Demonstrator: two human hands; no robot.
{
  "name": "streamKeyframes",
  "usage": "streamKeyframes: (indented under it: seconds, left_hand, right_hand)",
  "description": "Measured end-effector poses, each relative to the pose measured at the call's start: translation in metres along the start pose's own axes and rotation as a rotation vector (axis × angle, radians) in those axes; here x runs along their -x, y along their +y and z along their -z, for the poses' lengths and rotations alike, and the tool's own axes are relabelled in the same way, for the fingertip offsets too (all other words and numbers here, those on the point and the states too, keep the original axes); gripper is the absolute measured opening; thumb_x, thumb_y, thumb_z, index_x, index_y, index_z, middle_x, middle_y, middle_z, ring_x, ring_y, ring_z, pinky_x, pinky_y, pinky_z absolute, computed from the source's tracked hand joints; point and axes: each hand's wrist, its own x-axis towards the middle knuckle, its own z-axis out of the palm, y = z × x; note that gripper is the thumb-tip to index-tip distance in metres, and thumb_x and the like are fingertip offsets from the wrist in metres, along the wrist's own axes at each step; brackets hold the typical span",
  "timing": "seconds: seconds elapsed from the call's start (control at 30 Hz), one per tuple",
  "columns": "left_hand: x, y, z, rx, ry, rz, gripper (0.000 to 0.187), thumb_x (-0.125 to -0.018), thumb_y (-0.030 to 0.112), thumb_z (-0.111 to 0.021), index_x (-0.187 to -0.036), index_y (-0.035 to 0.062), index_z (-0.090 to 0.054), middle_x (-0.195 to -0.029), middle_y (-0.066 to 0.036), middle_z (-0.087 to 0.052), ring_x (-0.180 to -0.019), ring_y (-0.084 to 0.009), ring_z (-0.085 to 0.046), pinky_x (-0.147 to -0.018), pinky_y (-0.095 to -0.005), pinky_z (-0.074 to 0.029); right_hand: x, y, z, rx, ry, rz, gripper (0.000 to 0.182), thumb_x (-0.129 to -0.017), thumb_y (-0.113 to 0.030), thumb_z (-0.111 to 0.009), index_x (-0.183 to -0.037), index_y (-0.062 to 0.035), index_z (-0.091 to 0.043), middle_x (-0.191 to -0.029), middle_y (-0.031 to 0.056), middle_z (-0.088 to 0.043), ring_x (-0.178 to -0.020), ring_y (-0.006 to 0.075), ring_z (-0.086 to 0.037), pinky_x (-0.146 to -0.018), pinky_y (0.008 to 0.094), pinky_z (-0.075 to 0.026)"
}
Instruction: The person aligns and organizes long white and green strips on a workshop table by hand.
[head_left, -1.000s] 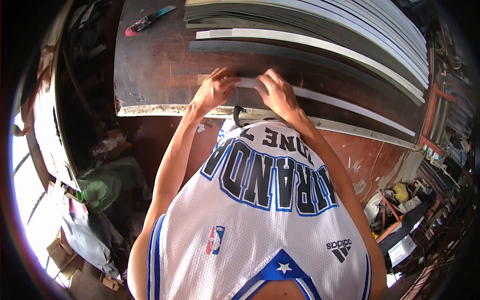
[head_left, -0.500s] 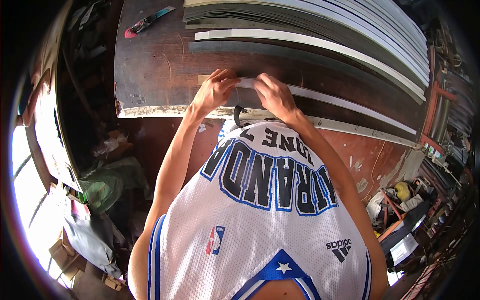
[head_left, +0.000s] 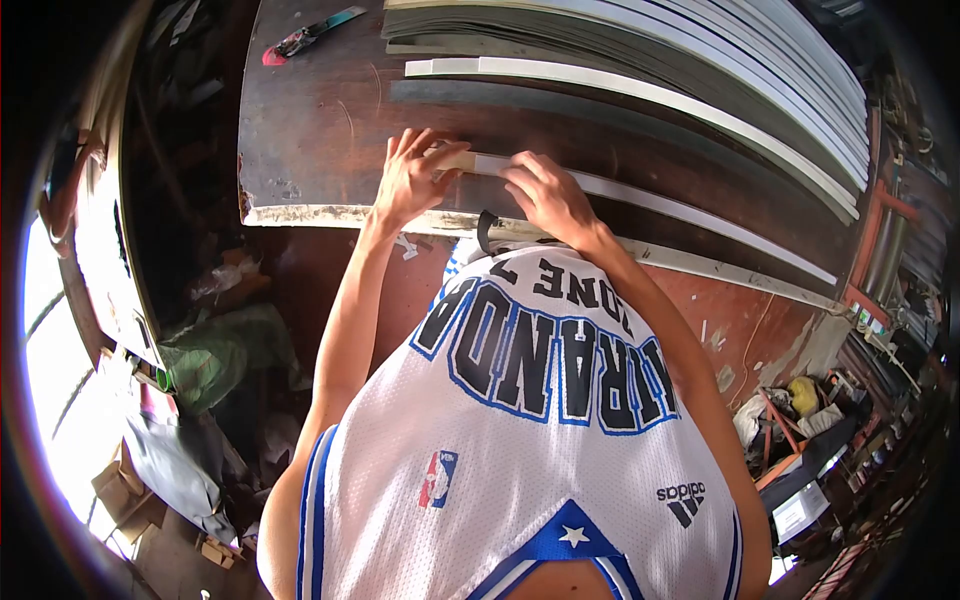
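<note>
A long, narrow white strip (head_left: 690, 213) runs along the near side of the dark tabletop, with a short tan section (head_left: 463, 162) at its left end. My left hand (head_left: 410, 180) is over that tan section, fingers spread, with thumb and index finger apart on either side of it. Curled over the white strip just to the right is my right hand (head_left: 548, 198), its fingertips at the strip and partly hidden by the hand itself. A small gap separates the two hands.
Farther back on the dark table (head_left: 300, 150) lie another white strip (head_left: 600, 82), a dark strip (head_left: 480, 95) and a stack of long strips (head_left: 640, 35). A cutter-like tool with a teal and pink handle (head_left: 312, 36) rests at the far left. Cluttered shelving (head_left: 800, 420) stands at right.
My left hand has loosened and spread its fingers, uncovering more of the tan section. My right hand stays over the white strip. The whole view has shifted slightly.
</note>
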Motion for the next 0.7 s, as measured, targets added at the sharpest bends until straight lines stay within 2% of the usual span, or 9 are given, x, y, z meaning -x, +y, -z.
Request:
streamKeyframes:
  seconds: [0.23, 0.3, 0.7]
  left_hand:
    - [0.009, -0.012, 0.004, -0.004, 0.028, 0.007, 0.042, -0.076, 0.015, -0.085, -0.117, 0.0201, -0.076, -0.116, 0.000, -0.067, -0.110, -0.0252, -0.059, -0.097, -0.0439, -0.042]
    - [0.008, -0.011, 0.003, -0.006, 0.051, 0.007, 0.039, -0.075, 0.015, -0.084, -0.114, 0.0196, -0.076, -0.113, 0.001, -0.067, -0.108, -0.0233, -0.060, -0.097, -0.0434, -0.042]
    - [0.007, -0.010, 0.001, 0.020, 0.056, 0.029, 0.035, -0.075, 0.015, -0.084, -0.110, 0.0196, -0.077, -0.110, 0.003, -0.067, -0.105, -0.0210, -0.060, -0.096, -0.0415, -0.042]
  right_hand:
    - [-0.011, 0.002, -0.005, -0.018, 0.018, -0.008, 0.021, -0.087, -0.011, -0.073, -0.105, -0.0042, -0.065, -0.102, 0.0107, -0.059, -0.093, 0.0293, -0.063, -0.085, 0.0400, -0.055]
    - [-0.016, 0.001, -0.007, -0.074, 0.044, -0.060, 0.027, -0.084, -0.007, -0.076, -0.109, -0.0035, -0.065, -0.102, 0.0116, -0.061, -0.094, 0.0336, -0.064, -0.082, 0.0423, -0.054]
    - [-0.024, 0.001, -0.010, -0.106, 0.009, -0.115, 0.023, -0.085, -0.008, -0.073, -0.105, -0.0035, -0.061, -0.100, 0.0127, -0.059, -0.096, 0.0348, -0.064, -0.083, 0.0433, -0.053]
